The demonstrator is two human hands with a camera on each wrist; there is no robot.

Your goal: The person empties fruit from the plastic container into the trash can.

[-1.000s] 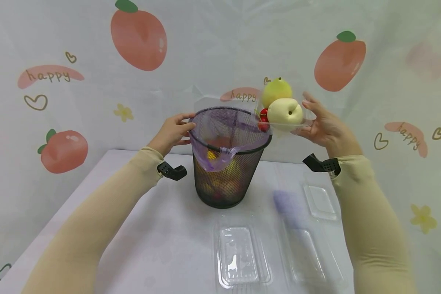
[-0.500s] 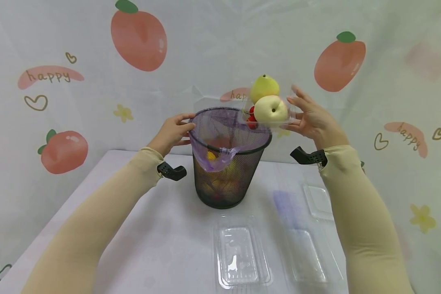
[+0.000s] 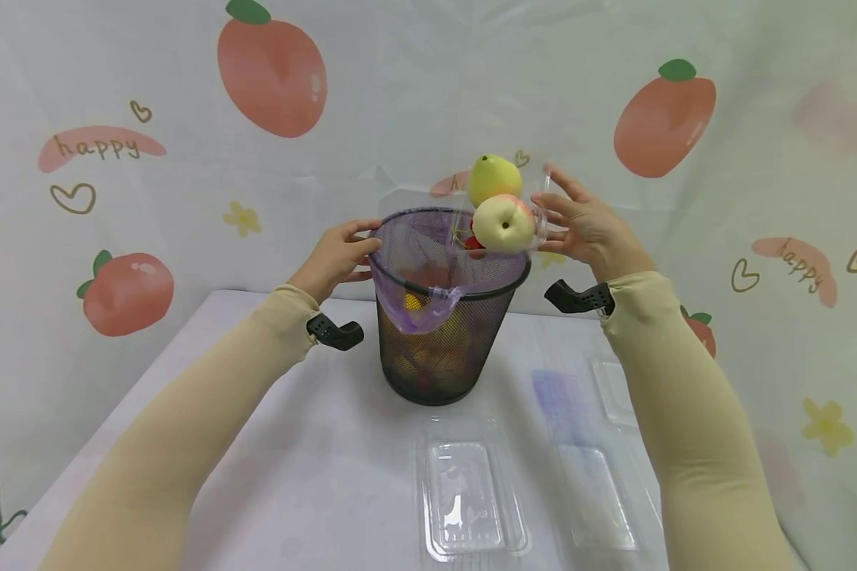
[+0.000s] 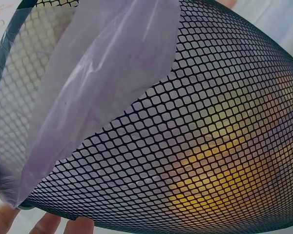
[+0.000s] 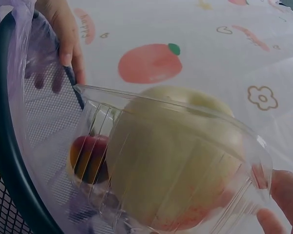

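Head view: right hand [image 3: 589, 232] gripping a clear tray [image 3: 524, 230] tipped over the mesh bin [image 3: 443, 333], pale apple [image 3: 502, 224], green pear [image 3: 494, 178] and red cherries [image 3: 474, 243] not yet fallen. Left hand [image 3: 337, 255] curled on the bin's rim, bracing. Some fruit already inside the purple liner [image 3: 417, 305]. Two emptied trays [image 3: 471, 496] lying on the table [image 3: 314, 460].

A clear plastic tray [image 3: 503, 230] holding a pale apple [image 3: 503, 224], a green pear [image 3: 494, 178] and a red cherry [image 3: 474, 243] tilts steeply over the rim of a black mesh bin [image 3: 443, 349] lined with a purple bag [image 3: 417, 313].
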